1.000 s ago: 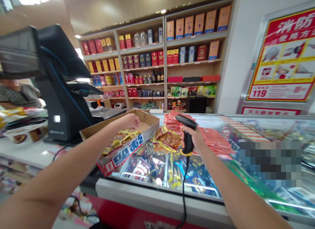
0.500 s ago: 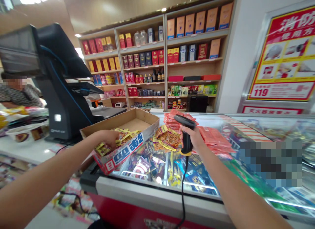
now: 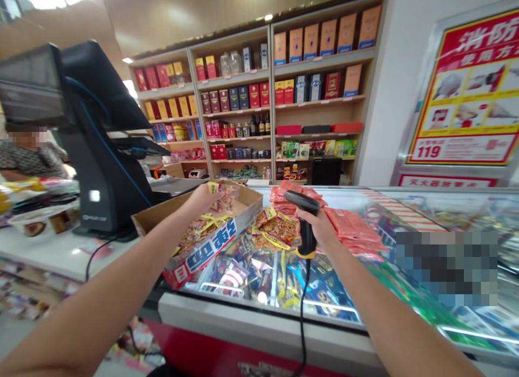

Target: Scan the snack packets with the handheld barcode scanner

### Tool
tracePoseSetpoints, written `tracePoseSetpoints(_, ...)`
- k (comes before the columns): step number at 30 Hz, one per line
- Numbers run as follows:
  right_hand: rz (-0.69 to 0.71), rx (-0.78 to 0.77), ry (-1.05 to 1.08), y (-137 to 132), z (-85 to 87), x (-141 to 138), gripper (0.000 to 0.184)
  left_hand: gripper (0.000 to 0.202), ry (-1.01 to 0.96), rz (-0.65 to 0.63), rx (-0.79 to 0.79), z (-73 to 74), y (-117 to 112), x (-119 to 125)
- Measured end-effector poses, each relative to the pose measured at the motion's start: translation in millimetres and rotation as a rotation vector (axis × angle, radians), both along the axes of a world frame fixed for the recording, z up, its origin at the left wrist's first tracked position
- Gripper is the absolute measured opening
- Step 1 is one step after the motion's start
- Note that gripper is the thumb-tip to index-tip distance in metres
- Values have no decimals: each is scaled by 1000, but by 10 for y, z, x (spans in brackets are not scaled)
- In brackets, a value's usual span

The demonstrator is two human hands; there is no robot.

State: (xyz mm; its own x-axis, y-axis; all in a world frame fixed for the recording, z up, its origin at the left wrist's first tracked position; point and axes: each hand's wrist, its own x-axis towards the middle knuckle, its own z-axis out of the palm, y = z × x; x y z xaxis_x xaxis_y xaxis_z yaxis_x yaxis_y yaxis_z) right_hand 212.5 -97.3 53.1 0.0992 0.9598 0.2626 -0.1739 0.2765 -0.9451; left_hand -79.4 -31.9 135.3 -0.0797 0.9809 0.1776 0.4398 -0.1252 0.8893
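Left hand: clamped on a snack packet, raised above the far end of the cardboard box.
Right hand: closed round the scanner grip, cable hanging over the front edge.
Box: on the glass worktop, at its left corner, beside the till terminal.
Room: red packets just right of the scanner; stocked shelves behind.

Bare from wrist to frame edge: left forearm and right forearm, both slim, smooth, stretched by the wide lens. Bare likewise: left hand and right hand, plain at wrist and fingers. Left forearm slightly blurred; nails too small to tell
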Motion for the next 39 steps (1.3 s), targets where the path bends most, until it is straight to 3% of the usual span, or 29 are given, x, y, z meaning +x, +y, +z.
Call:
tracePoseSetpoints(3,5,-7,-12,17,-14,12,22,18,-407,-84,-40,-274,-4,470)
tracePoseSetpoints(8,39,-41,-51,33,-55,31,25,26,-1000,-197,-32,-878,142,1076)
tracePoseSetpoints(11,104,-101,-35,1,-53,3,29,35,-1182,-181,33,-1155,242,1249)
tracePoseSetpoints(14,185,-157,-14,-37,-48,-54,31,37,-1253,-203,47,-1317,290,1282)
tracePoseSetpoints(20,210,-179,-80,-59,-93,-127,29,35,-1284,-184,8,-1404,298,1238)
tracePoseSetpoints(39,227,-125,-77,-1,-219,-99,25,31,-1310,-183,-18,-1348,211,1284)
